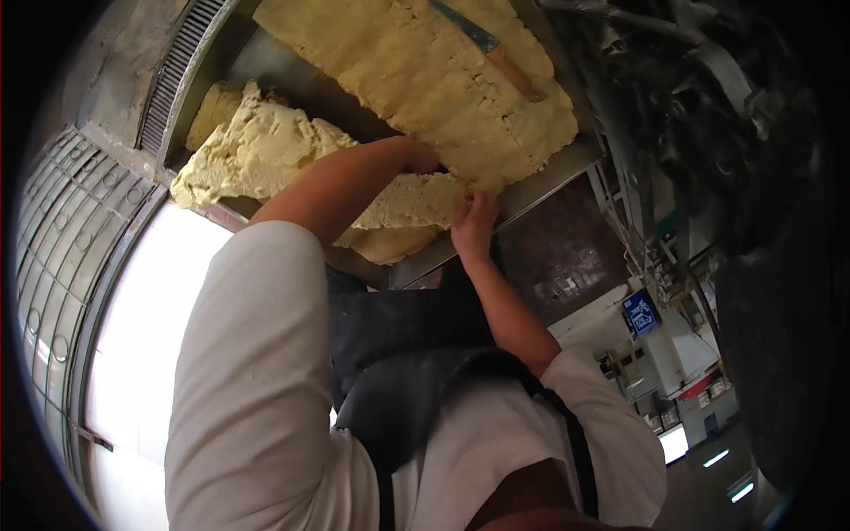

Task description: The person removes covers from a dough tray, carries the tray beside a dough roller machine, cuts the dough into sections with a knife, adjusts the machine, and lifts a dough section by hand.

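Two hands (423,157) (475,221) close together at dough (407,203)

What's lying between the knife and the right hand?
In the head view, only the surface of the large dough slab lies between the knife and the right hand; no separate object shows there.

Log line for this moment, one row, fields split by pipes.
Left hand: at smaller dough piece, grip unclear | Right hand: at that piece's end | Knife: lying on large dough slab | Metal tray: beneath dough
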`<action>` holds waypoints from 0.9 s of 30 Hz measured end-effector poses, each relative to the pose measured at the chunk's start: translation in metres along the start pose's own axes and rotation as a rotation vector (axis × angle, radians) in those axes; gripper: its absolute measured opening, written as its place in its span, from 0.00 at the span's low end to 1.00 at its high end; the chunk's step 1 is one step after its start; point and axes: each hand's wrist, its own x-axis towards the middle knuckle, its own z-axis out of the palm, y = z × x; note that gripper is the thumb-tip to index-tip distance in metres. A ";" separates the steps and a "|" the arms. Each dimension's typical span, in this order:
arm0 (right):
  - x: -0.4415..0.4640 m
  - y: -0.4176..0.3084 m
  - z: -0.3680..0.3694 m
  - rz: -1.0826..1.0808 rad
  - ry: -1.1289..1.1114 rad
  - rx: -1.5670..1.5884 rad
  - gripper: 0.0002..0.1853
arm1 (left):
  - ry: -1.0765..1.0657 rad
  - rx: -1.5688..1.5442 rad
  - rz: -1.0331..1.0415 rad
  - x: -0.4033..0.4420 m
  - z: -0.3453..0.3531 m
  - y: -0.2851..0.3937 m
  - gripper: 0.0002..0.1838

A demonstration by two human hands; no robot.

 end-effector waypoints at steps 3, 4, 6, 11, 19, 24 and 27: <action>-0.001 0.001 -0.002 -0.047 0.005 0.049 0.15 | -0.052 0.073 0.094 -0.006 -0.010 0.006 0.16; -0.001 -0.001 -0.002 -0.030 -0.006 0.056 0.16 | -0.048 0.062 0.095 -0.005 -0.012 0.005 0.16; 0.000 -0.004 -0.002 -0.003 -0.026 0.067 0.16 | -0.034 0.041 0.093 -0.005 -0.013 0.006 0.16; -0.012 -0.008 -0.012 -0.072 -0.053 0.081 0.20 | 0.099 -0.227 0.102 -0.024 -0.008 0.032 0.17; -0.022 0.025 0.006 -0.174 -0.134 -0.033 0.24 | -0.162 -0.466 -0.138 0.027 0.002 0.027 0.18; -0.009 0.000 0.002 -0.029 -0.111 0.037 0.24 | -0.099 -0.480 -0.179 0.026 -0.004 0.029 0.17; -0.007 -0.005 -0.006 -0.104 -0.044 0.100 0.22 | -0.149 -0.298 -0.120 0.010 -0.013 0.048 0.19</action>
